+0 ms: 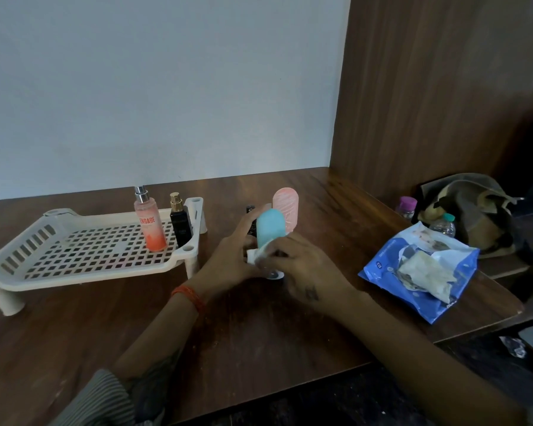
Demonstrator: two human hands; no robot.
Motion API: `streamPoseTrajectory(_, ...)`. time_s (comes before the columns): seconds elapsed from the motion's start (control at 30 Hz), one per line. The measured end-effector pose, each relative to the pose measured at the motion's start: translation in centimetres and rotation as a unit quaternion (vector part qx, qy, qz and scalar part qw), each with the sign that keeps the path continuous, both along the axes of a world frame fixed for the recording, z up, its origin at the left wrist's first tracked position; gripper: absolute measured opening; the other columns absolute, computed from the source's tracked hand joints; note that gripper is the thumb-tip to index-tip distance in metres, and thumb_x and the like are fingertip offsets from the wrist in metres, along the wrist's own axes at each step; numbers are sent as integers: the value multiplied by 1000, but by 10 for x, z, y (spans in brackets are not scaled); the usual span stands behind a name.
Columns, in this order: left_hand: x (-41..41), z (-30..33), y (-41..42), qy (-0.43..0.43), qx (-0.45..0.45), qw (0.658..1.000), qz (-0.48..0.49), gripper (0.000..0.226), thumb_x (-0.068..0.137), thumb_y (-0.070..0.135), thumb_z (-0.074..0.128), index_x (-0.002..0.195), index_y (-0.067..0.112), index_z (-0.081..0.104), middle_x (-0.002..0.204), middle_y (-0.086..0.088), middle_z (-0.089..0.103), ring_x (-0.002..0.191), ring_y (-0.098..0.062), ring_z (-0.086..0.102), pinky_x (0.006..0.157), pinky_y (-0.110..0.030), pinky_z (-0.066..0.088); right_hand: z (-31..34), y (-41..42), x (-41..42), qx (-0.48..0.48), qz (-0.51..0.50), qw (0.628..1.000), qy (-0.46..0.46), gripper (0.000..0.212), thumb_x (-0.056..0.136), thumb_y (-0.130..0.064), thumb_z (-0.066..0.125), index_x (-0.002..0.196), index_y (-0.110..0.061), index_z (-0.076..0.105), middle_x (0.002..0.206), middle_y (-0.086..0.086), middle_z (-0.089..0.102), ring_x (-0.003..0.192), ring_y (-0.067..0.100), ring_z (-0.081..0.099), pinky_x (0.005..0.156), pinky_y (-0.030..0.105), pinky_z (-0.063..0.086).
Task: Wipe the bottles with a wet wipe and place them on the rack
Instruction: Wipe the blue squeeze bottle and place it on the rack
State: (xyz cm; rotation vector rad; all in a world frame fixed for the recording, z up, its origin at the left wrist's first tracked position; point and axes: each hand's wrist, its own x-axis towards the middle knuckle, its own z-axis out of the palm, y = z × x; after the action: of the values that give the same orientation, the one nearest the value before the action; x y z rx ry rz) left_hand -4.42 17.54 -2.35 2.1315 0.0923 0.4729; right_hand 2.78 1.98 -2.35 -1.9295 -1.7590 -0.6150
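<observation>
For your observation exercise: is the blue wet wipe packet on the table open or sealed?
Open. The wet wipe packet lies flat with its top torn back, and a crumpled white wipe sticks out of the opening.

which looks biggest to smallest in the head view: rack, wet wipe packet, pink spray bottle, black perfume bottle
1. rack
2. wet wipe packet
3. pink spray bottle
4. black perfume bottle

The packet lies somewhat nearer the camera, but the rack looks far larger regardless.

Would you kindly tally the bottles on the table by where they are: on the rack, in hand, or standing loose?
On the cream plastic rack: 2, the pink spray bottle and the black gold-capped bottle
In hand: 1, the blue rounded bottle
Standing loose: 2, the pink rounded bottle and a dark bottle
Total: 5
</observation>
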Motion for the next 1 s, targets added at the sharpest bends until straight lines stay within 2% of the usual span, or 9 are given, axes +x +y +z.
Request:
streamPoseTrajectory(0.1,-4,2,0,4,-36,999,-29,107,60,8,86,139,45,24,125,0,59,106,-13,63,91,-35,53,1,-3,12,55,-20,994,93,28,67,7,67,88,-9,74,90,6,69,81,14,64,76,21,53)
streamPoseTrajectory(0.2,-6,3,0,11,-60,997,-42,109,61,5,85,141,43,22,133,-1,53,110,-17,62,92,-43,53,8,-3,21,225,-111,947,201,19,71,9,66,85,-1,74,84,11,70,70,17,66,63,22,55)
streamPoseTrajectory(0.37,-7,2,-2,7,-54,998,-40,106,65,5,82,141,45,20,143,5,42,119,-8,55,96,-35,51,5,2,20,125,-127,859,480,25,85,-7,63,110,-9,67,106,5,69,86,10,64,70,17,52)
streamPoseTrajectory(0.43,-8,4,-2,3,-23,999,-29,107,67,8,82,142,46,16,147,7,37,121,-6,51,98,-30,48,3,2,17,140,-126,861,473,25,85,-9,63,109,-10,67,105,2,69,85,6,64,69,13,52)
streamPoseTrajectory(0.63,-8,6,-1,28,33,999,1,113,62,36,85,142,53,7,151,7,33,125,-16,48,100,-34,47,2,-1,7,177,-82,927,320,24,79,-3,67,102,-10,71,94,-6,68,75,-7,59,66,3,44)
streamPoseTrajectory(0.77,-10,9,-4,33,-11,999,8,108,66,22,84,145,40,13,148,6,35,118,-1,44,86,-9,44,1,0,10,203,-78,926,308,29,79,-5,68,105,-19,68,94,-14,63,77,-4,61,69,15,52)
streamPoseTrajectory(0.83,-11,9,-4,20,-63,998,-20,109,66,13,84,144,44,15,147,8,34,116,2,48,90,-16,48,5,-1,13,255,-105,897,345,35,81,-8,67,110,-27,63,98,-16,61,82,0,62,69,16,53)
streamPoseTrajectory(0.9,-13,11,-4,10,-96,994,-44,111,64,10,84,141,50,16,148,7,32,122,-9,50,95,-31,51,12,0,17,300,-137,871,363,35,84,-11,65,115,-26,61,104,-17,59,85,-4,59,70,10,51)
streamPoseTrajectory(1.0,-11,9,-3,17,-126,990,-59,102,67,2,81,134,53,25,138,2,47,116,-15,58,88,-31,54,21,7,16,331,-111,890,294,22,85,-8,63,106,-14,68,98,-7,65,83,4,62,72,24,56)
